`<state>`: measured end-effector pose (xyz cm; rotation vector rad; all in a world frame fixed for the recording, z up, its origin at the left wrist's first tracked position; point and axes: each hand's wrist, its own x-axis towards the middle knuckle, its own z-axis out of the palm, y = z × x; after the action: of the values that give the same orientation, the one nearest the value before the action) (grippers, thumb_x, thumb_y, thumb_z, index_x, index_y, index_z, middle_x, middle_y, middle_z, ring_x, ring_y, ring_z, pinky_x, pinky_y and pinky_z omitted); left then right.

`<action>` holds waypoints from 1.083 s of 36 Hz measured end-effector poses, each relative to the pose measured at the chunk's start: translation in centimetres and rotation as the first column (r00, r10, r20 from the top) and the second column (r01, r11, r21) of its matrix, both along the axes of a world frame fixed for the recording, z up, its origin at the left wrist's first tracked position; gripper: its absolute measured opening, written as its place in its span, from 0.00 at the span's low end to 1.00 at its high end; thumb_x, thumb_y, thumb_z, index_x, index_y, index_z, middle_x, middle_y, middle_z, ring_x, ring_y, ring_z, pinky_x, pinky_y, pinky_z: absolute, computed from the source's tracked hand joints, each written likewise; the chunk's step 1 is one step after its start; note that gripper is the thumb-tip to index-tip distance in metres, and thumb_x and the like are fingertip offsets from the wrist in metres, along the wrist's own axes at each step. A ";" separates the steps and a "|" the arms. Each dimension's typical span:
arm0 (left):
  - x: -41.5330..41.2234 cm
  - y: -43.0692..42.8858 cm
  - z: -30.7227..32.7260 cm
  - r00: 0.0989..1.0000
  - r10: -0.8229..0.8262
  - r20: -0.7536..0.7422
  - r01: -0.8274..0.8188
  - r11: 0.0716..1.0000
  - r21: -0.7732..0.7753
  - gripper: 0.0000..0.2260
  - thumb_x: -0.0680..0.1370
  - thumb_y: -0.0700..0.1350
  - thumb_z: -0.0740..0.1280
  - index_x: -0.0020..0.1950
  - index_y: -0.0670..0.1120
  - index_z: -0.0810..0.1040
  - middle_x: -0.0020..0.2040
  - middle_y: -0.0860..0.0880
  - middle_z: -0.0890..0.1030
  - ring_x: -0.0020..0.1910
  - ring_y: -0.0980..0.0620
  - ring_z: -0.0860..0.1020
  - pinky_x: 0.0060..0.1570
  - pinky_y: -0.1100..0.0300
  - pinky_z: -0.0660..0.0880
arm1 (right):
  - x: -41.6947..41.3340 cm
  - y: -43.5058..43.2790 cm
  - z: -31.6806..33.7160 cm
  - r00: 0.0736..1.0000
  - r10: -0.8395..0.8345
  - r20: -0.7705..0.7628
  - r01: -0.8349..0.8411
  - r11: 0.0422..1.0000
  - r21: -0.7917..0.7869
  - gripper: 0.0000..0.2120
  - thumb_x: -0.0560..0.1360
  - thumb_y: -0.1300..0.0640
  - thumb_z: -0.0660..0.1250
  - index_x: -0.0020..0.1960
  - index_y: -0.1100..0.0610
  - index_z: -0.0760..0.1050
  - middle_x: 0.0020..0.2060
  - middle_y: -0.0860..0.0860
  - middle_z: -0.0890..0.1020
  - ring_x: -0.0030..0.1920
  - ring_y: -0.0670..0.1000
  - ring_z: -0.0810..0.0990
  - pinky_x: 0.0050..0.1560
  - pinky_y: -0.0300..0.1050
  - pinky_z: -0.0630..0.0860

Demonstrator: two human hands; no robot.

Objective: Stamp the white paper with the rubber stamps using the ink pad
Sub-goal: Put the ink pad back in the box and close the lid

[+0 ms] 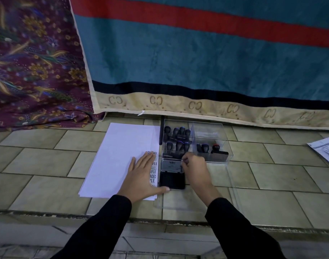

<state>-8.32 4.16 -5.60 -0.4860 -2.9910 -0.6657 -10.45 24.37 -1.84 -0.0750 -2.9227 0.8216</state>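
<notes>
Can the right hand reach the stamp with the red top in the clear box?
Probably yes. The right hand is next to the clear box, the red-topped stamp stands just beyond its fingers, and the box looks open on top.

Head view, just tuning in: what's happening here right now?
A person is partway through stamping. The left hand lies flat on the white paper, holding it down. Several black impressions run along its right edge. The ink pad sits open beside the paper, lid raised. The right hand has its fingers curled at the lid's right corner; whether it pinches the lid or a stamp is unclear. The rubber stamps stand in the clear box behind.
</notes>
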 end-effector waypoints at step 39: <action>-2.1 -1.3 2.2 0.966 0.194 0.168 -0.257 0.752 0.607 0.13 0.80 0.47 0.63 0.65 0.51 0.74 0.68 0.54 0.72 0.71 0.55 0.65 0.72 0.55 0.61 | 3.0 0.0 1.5 0.842 0.518 0.153 -0.537 0.833 0.135 0.24 0.70 0.48 0.72 0.64 0.50 0.72 0.61 0.47 0.78 0.61 0.50 0.73 0.60 0.46 0.71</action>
<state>-10.46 2.82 -3.40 -0.0413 -2.5870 -1.5972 -7.40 24.33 -0.39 0.7634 -3.1418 0.6205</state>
